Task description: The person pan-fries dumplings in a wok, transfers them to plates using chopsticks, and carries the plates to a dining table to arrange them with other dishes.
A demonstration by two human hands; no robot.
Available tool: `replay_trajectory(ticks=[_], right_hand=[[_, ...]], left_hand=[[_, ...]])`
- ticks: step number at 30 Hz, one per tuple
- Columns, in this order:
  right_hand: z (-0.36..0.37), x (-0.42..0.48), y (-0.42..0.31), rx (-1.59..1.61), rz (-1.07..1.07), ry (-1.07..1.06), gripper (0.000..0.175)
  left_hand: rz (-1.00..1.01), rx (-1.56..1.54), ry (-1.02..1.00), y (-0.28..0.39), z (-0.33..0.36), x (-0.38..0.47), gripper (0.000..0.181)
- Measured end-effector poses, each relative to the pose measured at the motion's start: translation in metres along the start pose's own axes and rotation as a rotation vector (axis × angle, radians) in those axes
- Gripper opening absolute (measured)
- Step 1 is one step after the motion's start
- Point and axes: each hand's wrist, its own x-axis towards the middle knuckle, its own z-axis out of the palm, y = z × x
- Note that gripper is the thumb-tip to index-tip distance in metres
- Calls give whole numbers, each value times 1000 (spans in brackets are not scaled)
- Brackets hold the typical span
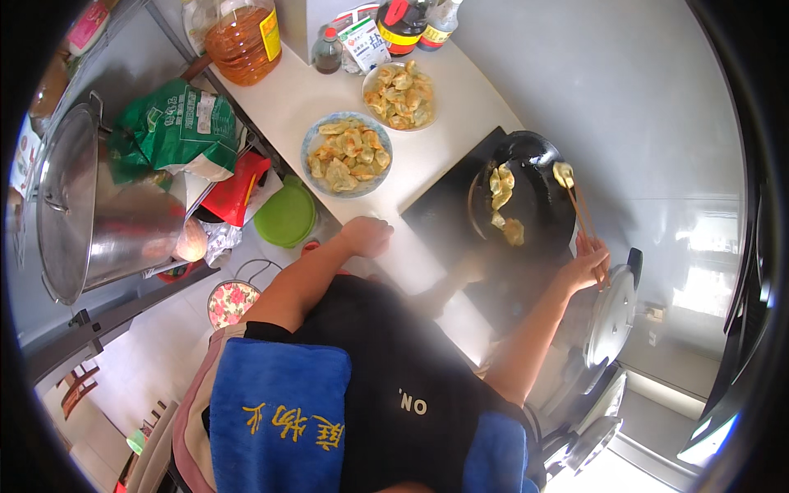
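Note:
My right hand (588,265) grips a pair of wooden chopsticks (579,209). A dumpling (562,174) is at their tips, by the right rim of a black frying pan (537,185). Inside the pan lie several more fried dumplings (502,185), mostly along its left side. My left hand (368,236) rests as a loose fist near the counter's front edge, and I see nothing in it. Beyond that hand, a patterned bowl (308,175) holds browned dumplings (351,151). Farther back, a plate (368,80) carries another heap of them.
The pan sits on a dark cooktop (431,203) beside the wall. Right of my right hand stands a pot lid (613,314). An oil jug (243,46), sauce bottles (404,28) and a salt packet (365,44) line the back. A steel pot (123,215) occupies the left shelf.

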Motion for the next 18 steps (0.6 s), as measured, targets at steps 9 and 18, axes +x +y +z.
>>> replay_trajectory(ticks=[9, 18], right_hand=[[120, -165, -57, 234, 251, -777, 25], [174, -222, -47, 237, 381, -947, 20]], left_hand=[[164, -31, 224, -17, 25, 2, 14], [234, -169, 411, -21, 25, 3, 17]])
